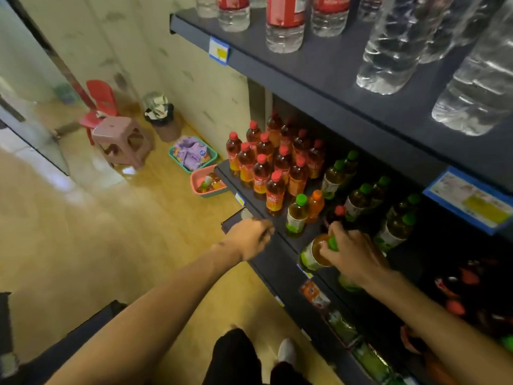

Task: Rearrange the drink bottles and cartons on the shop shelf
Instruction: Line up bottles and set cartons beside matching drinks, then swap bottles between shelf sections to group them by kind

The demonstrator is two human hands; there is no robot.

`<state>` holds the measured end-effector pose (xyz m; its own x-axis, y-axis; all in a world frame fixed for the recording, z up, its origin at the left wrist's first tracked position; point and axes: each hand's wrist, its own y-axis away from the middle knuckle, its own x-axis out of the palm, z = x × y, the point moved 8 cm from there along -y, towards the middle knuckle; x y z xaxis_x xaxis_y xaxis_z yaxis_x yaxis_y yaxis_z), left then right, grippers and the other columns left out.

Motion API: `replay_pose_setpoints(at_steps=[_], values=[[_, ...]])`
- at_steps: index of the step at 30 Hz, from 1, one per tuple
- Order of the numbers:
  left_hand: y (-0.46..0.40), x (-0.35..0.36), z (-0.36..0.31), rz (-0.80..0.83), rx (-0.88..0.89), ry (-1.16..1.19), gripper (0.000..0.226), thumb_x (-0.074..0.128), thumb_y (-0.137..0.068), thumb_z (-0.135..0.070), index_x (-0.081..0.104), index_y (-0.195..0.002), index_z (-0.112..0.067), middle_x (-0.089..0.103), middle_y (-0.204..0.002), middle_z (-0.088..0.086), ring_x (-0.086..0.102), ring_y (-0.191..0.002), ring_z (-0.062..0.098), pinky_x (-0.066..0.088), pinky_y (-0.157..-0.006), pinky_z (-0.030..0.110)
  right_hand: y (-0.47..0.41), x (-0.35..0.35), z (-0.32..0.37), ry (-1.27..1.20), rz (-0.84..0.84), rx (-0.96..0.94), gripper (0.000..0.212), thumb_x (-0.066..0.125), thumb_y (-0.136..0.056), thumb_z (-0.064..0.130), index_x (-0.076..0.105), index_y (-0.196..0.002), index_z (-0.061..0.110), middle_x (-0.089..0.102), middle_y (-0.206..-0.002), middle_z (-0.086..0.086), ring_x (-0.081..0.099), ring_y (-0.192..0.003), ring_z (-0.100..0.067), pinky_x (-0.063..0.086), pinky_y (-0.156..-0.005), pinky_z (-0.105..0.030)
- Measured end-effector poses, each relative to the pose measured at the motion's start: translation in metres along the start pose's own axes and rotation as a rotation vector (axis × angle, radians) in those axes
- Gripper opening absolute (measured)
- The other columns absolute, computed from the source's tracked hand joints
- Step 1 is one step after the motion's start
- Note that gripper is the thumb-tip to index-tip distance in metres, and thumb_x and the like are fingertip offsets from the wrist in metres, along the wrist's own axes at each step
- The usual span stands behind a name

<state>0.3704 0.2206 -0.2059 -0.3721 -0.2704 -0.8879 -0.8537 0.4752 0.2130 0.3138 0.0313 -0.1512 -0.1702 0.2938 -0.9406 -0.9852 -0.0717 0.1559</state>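
While the red-cap bottles (266,168) already stand grouped at the shelf (280,254) end, right hand (352,254) grips a green-cap bottle (316,254) tilted at the front edge, left hand (249,237) loosely curled w/ nothing held, so approx. mid-task, green caps still unsorted.
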Motion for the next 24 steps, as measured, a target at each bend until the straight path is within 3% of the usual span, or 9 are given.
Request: replay_pose_setpoints(at_steps=[3,5,12,14,19,24], values=[[-0.031,-0.005,-0.010,0.029,0.108,-0.017,0.014,0.049,-0.087,-0.016,0.060,-0.096,-0.013,0.064,-0.085,0.007,0.060,-0.079,0.028,0.051,-0.074,0.040,-0.013,-0.001,-0.008,-0.012,0.024,0.107,0.044,0.048,-0.092,0.040,0.038,-0.129,0.019,0.056,-0.106,-0.010,0.057,-0.098,-0.026,0.046,-0.076,-0.035],[-0.050,-0.007,-0.011,0.061,0.165,-0.049,0.014,0.050,-0.087,-0.018,0.060,-0.097,-0.017,0.062,-0.089,0.004,0.060,-0.083,0.026,0.051,-0.074,0.037,-0.018,0.004,-0.013,-0.022,0.031,0.181,0.043,0.049,-0.090,0.042,0.042,-0.126,0.018,0.055,-0.114,-0.010,0.055,-0.101,-0.026,0.043,-0.077,-0.033],[-0.089,-0.014,-0.011,0.174,0.431,-0.090,0.018,0.055,-0.085,-0.009,0.065,-0.099,-0.012,0.063,-0.093,0.005,0.056,-0.083,0.019,0.045,-0.069,0.029,-0.030,0.013,-0.015,-0.073,-0.023,0.358,0.045,0.057,-0.087,0.036,0.048,-0.124,0.011,0.055,-0.118,-0.010,0.054,-0.107,-0.029,0.047,-0.083,-0.035],[-0.094,-0.012,-0.005,0.184,0.486,-0.078,0.016,0.056,-0.085,-0.008,0.065,-0.097,-0.013,0.063,-0.093,0.005,0.057,-0.084,0.021,0.049,-0.072,0.033,-0.036,0.016,-0.015,-0.062,-0.015,0.399,0.047,0.058,-0.087,0.035,0.048,-0.124,0.009,0.056,-0.119,-0.012,0.055,-0.108,-0.032,0.048,-0.083,-0.038],[-0.096,0.000,0.008,0.239,0.512,-0.043,0.008,0.053,-0.088,-0.018,0.059,-0.094,-0.020,0.060,-0.091,0.004,0.057,-0.083,0.024,0.051,-0.073,0.043,-0.053,0.027,-0.016,-0.048,0.021,0.446,0.037,0.059,-0.087,0.028,0.048,-0.115,0.007,0.052,-0.116,-0.016,0.053,-0.106,-0.037,0.045,-0.079,-0.036],[-0.093,0.006,0.014,0.264,0.527,0.031,0.005,0.052,-0.087,-0.020,0.056,-0.084,-0.022,0.054,-0.076,-0.001,0.057,-0.074,0.027,0.050,-0.066,0.041,-0.062,0.043,-0.026,-0.048,0.077,0.476,0.038,0.060,-0.087,0.022,0.044,-0.120,0.012,0.047,-0.119,-0.016,0.051,-0.108,-0.036,0.045,-0.083,-0.039]])
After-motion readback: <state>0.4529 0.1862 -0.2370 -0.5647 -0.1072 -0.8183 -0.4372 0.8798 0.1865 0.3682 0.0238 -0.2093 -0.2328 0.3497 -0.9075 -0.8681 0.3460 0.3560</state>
